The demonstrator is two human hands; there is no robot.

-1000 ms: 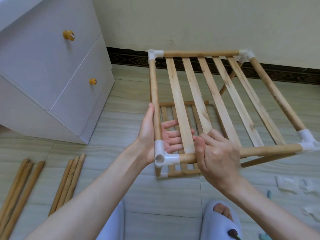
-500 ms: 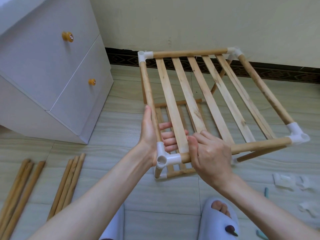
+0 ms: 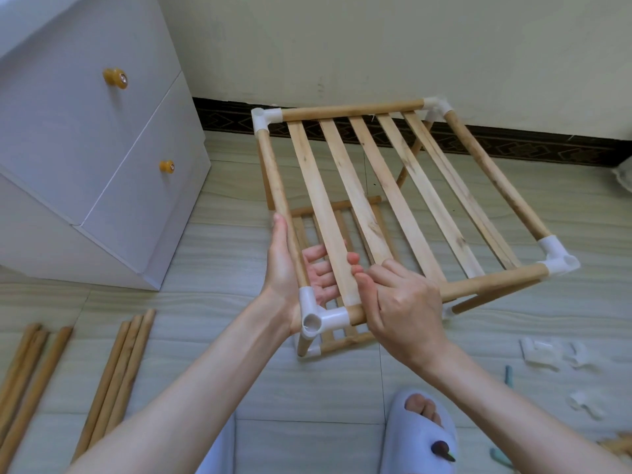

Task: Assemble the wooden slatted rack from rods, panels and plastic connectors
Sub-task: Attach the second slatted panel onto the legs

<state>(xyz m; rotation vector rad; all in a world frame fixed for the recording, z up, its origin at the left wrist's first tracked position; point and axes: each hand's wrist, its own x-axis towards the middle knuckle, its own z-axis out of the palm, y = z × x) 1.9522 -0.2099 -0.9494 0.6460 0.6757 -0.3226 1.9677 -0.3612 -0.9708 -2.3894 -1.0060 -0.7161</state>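
The wooden slatted rack (image 3: 393,186) stands on the floor: a top panel of several slats framed by rods, white plastic connectors at its corners, a lower slatted panel (image 3: 337,213) beneath. My left hand (image 3: 290,271) holds the left side rod just behind the near-left connector (image 3: 318,319), palm against the rod and fingers showing under the slats. My right hand (image 3: 400,299) grips the near front rod beside that connector, thumb pressed against the nearest slat. The near-right connector (image 3: 557,258) caps the other end of the front rod.
A white drawer cabinet (image 3: 95,148) with amber knobs stands at the left. Loose wooden rods (image 3: 116,381) lie on the floor at lower left. Spare white connectors (image 3: 547,354) lie at lower right. My slippered foot (image 3: 420,432) is below the rack. The wall is close behind.
The rack has shifted slightly left and tilted, with both hands still holding the near-left corner.
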